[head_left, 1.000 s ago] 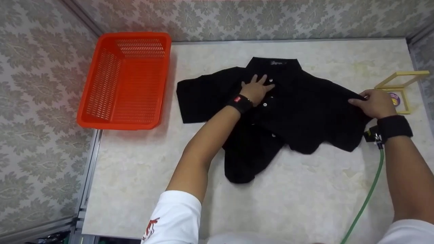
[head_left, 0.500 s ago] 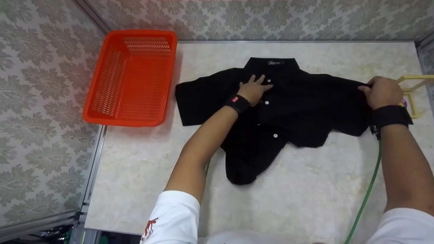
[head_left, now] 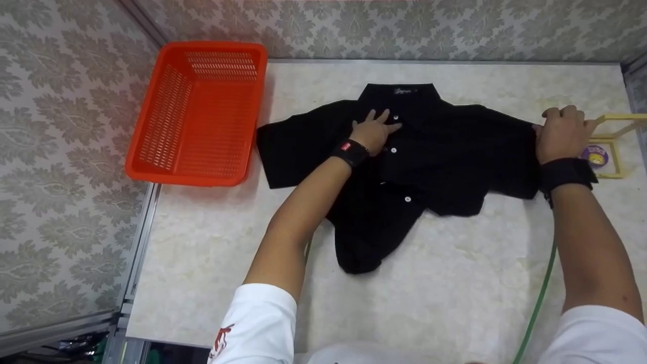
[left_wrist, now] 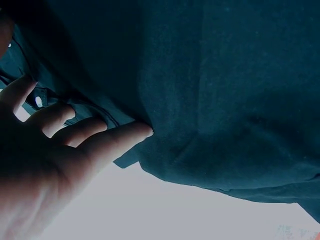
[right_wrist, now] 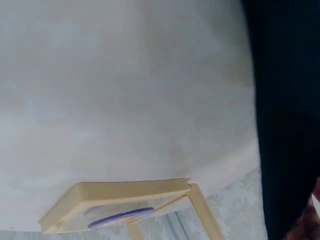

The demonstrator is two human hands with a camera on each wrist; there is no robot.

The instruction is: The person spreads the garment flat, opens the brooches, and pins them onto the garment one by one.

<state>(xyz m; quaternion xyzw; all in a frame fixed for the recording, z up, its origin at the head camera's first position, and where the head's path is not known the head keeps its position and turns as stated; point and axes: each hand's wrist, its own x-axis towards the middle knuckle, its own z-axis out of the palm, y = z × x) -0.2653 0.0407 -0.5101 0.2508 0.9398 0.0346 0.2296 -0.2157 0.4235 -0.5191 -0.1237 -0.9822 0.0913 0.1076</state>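
Note:
A black short-sleeved shirt point(head_left: 455, 162) with white buttons lies spread on the table, its collar toward the back wall. My left hand point(head_left: 371, 135) rests on the shirt's front beside the button line, fingers spread. In the left wrist view, the left hand's extended fingers point(left_wrist: 117, 142) touch the dark cloth. At the end of the sleeve on the right, my right hand point(head_left: 562, 134) holds the cuff's upper corner; its fingertips are mostly hidden. The right wrist view shows the sleeve's edge point(right_wrist: 285, 100) hanging beside a sliver of that hand point(right_wrist: 306, 222).
A red plastic basket point(head_left: 212, 126) stands at the table's back left. Just right of my right hand is a small yellow hinged frame point(head_left: 619, 157) with a purple round badge point(head_left: 595, 156). A green cable point(head_left: 538, 303) runs from my right wrist. Patterned walls point(head_left: 354, 30) enclose the table.
My right hand has raised the sleeve's end toward the back, so the sleeve now lies straighter. The left hand stays on the shirt front. The view has shifted slightly.

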